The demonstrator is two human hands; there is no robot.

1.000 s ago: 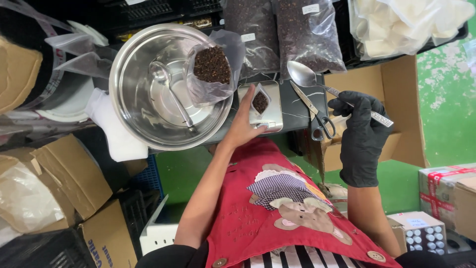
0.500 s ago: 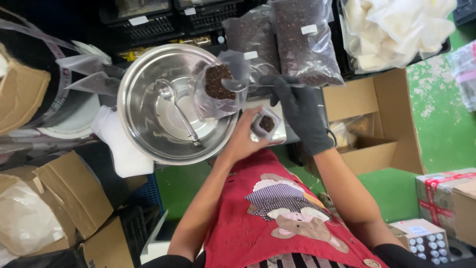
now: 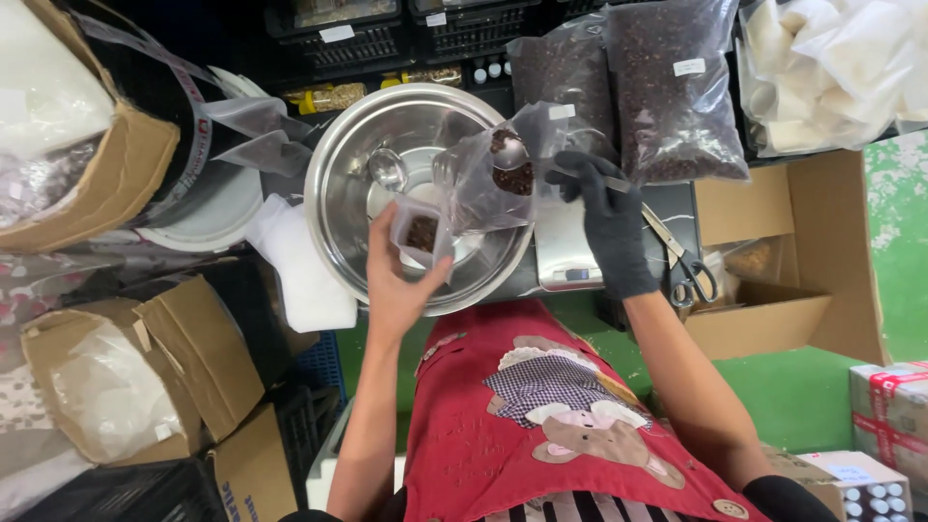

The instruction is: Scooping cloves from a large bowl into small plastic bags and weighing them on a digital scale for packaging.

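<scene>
The bare left hand [image 3: 398,280] is wrapped around a small clear pouch [image 3: 421,232] with dark bits inside, held over the big shiny metal bowl [image 3: 348,193]. The right hand [image 3: 604,217], in a black glove, grips a spoon [image 3: 509,155] of dark bits dipped into a clear plastic bag [image 3: 478,188] just beside the pouch. Scissors [image 3: 681,261] lie near the silver scale [image 3: 568,253].

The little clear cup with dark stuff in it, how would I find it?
Start at the big shiny round metal bowl in the middle. Over its near side, the bare left hand holds up a small clear plastic cup with dark bits at the bottom. Unlike the floppy clear plastic bag beside it, which the black-gloved right hand spoons into, it is stiff and squarish.
</scene>
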